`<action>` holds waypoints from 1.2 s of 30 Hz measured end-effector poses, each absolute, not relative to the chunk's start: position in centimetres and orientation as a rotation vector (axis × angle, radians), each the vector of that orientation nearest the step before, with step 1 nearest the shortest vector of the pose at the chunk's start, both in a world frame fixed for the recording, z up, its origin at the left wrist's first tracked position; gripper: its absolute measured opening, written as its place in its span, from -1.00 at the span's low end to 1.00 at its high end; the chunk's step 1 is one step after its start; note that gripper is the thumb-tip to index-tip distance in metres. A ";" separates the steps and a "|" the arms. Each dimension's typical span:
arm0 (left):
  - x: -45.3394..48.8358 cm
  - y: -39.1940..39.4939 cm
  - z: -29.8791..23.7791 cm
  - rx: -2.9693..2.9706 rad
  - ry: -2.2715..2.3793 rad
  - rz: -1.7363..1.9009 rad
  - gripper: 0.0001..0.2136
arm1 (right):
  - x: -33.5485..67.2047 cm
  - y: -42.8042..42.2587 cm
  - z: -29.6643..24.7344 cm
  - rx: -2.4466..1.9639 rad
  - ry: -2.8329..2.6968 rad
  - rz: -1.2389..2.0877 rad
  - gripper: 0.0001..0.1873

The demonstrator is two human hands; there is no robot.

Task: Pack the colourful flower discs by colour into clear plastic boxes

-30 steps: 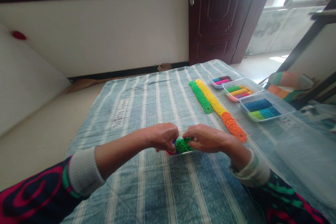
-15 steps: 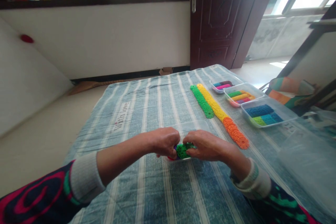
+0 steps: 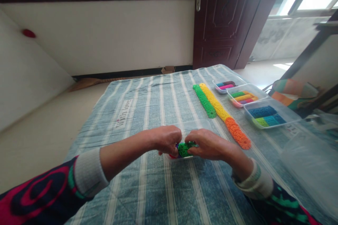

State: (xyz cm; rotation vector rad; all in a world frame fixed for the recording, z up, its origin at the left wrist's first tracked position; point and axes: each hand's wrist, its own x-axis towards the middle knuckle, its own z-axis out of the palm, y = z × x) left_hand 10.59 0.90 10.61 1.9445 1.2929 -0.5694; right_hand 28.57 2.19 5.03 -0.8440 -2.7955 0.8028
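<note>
Hands barely shifted since a second ago; the green run showing between them looks a touch shorter, as if pressed closer. Left hand (image 3: 167, 140) and right hand (image 3: 208, 144) meet low over the near edge of a clear tray (image 3: 196, 124) on the bench (image 3: 148, 105), which is covered by a striped cloth. Fingers (image 3: 191, 140) of both hands are pinched onto opposite ends of a short stack of green discs (image 3: 185, 148), held sideways just above or on the tray's front rim; cannot tell which. A purple bit and a red bit peek out under the left hand, too hidden to identify. Further back on the right lie a green row (image 3: 204, 101) and, touching it, a yellow row (image 3: 214, 106) that runs on into an orange row (image 3: 237, 133). Beyond them are three small trays (image 3: 292, 114) of sorted colours. Risks, as judged: the stack is held only by end pressure, so uneven squeezing could buckle it in the middle and scatter discs over the cloth. A loosened pinch on either side would let end discs drop off. The right forearm sits near the orange row, and a sweep outward could knock that line crooked. The tray is light and could slide or tip if the hands press on its rim.
</note>
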 end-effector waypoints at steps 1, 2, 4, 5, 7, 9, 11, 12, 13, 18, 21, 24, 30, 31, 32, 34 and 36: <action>10.5 0.9 10.6 1.937 1.299 -0.569 -0.92 | 28.6 2.2 5.0 -0.843 -2.795 0.802 -0.89; 10.5 1.0 10.6 1.928 1.306 -0.568 -0.91 | 28.6 2.2 5.0 -0.841 -2.794 0.803 -0.89; 10.5 1.0 10.5 1.912 1.318 -0.563 -0.91 | 28.6 2.2 5.0 -0.841 -2.796 0.803 -0.89; 10.4 1.0 10.5 1.905 1.320 -0.560 -0.91 | 28.6 2.2 5.0 -0.844 -2.796 0.803 -0.89; 10.4 1.1 10.6 1.897 1.323 -0.561 -0.92 | 28.6 2.2 5.1 -0.852 -2.801 0.800 -0.90; 10.5 1.0 10.7 1.897 1.326 -0.572 -0.93 | 28.6 2.2 5.1 -0.860 -2.806 0.793 -0.91; 10.6 1.0 10.8 1.903 1.326 -0.585 -0.91 | 28.6 2.1 5.2 -0.866 -2.806 0.792 -0.92; 10.6 1.0 10.8 1.905 1.325 -0.590 -0.90 | 28.6 2.1 5.2 -0.864 -2.804 0.794 -0.92; 10.7 1.0 10.8 1.906 1.323 -0.593 -0.90 | 28.6 2.1 5.2 -0.862 -2.802 0.797 -0.92; 10.6 1.1 10.6 1.901 1.316 -0.589 -0.88 | 28.6 2.1 5.4 -0.864 -2.796 0.822 -0.92; 10.4 1.1 10.5 1.883 1.320 -0.574 -0.88 | 28.7 2.2 5.6 -0.874 -2.804 0.844 -0.93; 10.4 1.1 10.5 1.858 1.328 -0.576 -0.88 | 28.8 2.2 5.9 -0.895 -2.809 0.852 -0.93; 10.5 1.0 11.1 1.823 1.339 -0.580 -0.89 | 29.0 2.3 5.8 -0.890 -2.810 0.838 -0.91; 10.5 1.0 11.2 1.816 1.341 -0.583 -0.89 | 29.1 2.4 5.7 -0.884 -2.806 0.834 -0.91; 10.5 1.0 11.3 1.808 1.342 -0.584 -0.88 | 29.1 2.4 5.5 -0.879 -2.801 0.829 -0.91; 10.5 0.9 11.4 1.796 1.343 -0.581 -0.88 | 29.2 2.5 5.3 -0.874 -2.792 0.812 -0.90; 10.4 0.8 11.5 1.787 1.345 -0.578 -0.89 | 29.2 2.6 5.2 -0.866 -2.791 0.792 -0.89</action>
